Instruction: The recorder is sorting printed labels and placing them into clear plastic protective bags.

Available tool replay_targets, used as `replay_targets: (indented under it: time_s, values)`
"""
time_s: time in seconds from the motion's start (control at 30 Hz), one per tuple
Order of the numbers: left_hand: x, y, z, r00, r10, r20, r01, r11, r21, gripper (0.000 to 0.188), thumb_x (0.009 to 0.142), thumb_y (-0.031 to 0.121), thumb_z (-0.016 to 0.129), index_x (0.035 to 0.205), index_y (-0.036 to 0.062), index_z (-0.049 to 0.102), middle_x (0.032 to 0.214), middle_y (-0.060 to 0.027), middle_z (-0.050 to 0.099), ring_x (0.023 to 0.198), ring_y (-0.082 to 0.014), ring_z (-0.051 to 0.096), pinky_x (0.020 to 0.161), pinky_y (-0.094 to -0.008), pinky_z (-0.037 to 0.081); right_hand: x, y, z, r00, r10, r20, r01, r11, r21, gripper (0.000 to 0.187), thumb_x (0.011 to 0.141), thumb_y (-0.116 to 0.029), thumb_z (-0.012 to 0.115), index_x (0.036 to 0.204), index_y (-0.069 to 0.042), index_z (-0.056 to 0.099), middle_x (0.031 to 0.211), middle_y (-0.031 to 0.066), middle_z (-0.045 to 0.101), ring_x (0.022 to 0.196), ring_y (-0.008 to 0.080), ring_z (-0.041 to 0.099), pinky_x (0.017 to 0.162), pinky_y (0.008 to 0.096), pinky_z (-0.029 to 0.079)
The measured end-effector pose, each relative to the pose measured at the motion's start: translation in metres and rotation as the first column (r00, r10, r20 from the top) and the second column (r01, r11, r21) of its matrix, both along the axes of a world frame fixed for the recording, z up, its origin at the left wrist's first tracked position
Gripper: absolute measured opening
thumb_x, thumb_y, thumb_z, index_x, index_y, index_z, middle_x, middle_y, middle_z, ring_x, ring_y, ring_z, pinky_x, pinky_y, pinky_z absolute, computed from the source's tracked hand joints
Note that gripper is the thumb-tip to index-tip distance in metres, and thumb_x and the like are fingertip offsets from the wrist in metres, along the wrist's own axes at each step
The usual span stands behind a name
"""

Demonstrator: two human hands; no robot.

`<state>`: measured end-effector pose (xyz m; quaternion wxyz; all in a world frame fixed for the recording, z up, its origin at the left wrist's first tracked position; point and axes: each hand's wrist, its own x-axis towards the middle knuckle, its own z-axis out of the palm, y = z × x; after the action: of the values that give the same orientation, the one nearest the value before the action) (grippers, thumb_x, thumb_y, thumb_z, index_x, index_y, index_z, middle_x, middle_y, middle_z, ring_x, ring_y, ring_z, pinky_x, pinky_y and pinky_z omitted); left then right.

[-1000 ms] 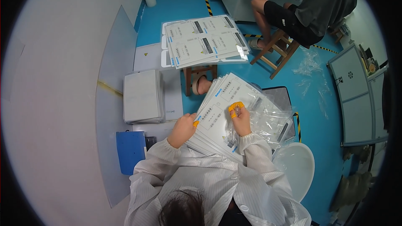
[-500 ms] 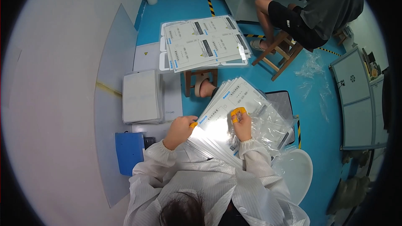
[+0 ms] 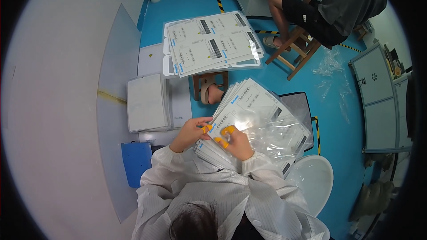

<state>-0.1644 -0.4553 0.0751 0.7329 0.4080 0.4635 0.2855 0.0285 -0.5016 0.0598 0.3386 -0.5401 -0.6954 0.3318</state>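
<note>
A fanned stack of white printed sheets (image 3: 242,106) with blue and black marks lies over my lap. At its left edge, my left hand (image 3: 190,134) grips the border of the top printed sheet, a yellow finger cot on one fingertip. My right hand (image 3: 238,146) is just over the same sheet, close to the left one. Its two fingertips in yellow cots are apart, with nothing visible between them. Crumpled clear plastic film (image 3: 271,138) covers the right part of the stack, beside my right wrist.
Ahead, more printed sheets (image 3: 213,40) rest on a wooden stool (image 3: 195,88). At left stand a pile of white sheets (image 3: 144,102), a blue box (image 3: 135,162) and a grey panel (image 3: 118,62). A white basin (image 3: 322,182) is at right; a seated co-worker (image 3: 351,9) is beyond.
My right hand has moved left across the sheet toward my left hand, and its fingers have parted. My left hand's fingers have stretched out along the sheet's edge. The view has shifted slightly.
</note>
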Motion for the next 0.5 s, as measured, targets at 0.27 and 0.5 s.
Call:
replay_targets:
  time_s: [0.27, 0.5]
  values:
    - [0.000, -0.004, 0.011, 0.988, -0.108, -0.108, 0.118, 0.989, 0.090, 0.028, 0.083, -0.002, 0.052, 0.111, -0.0057, 0.056, 0.097, -0.0115, 0.062, 0.080, -0.0128, 0.061, 0.064, -0.0212, 0.053, -0.010, 0.004, -0.011, 0.998, -0.061, 0.027, 0.060, 0.998, 0.031, 0.030, 0.067, -0.019, 0.074, 0.085, -0.001, 0.058, 0.081, 0.0120, 0.055, 0.068, 0.0313, 0.059, 0.057, 0.0355, 0.048]
    - [-0.004, -0.005, 0.001, 0.988, -0.085, -0.129, 0.102, 0.986, 0.130, 0.026, 0.083, -0.001, 0.053, 0.108, -0.0054, 0.058, 0.092, -0.0104, 0.063, 0.077, -0.0104, 0.061, 0.061, -0.0192, 0.050, -0.010, -0.001, 0.004, 0.999, 0.003, 0.032, -0.005, 0.999, 0.051, 0.031, 0.066, -0.019, 0.074, 0.083, 0.000, 0.058, 0.086, 0.0132, 0.056, 0.071, 0.0316, 0.059, 0.061, 0.0341, 0.048]
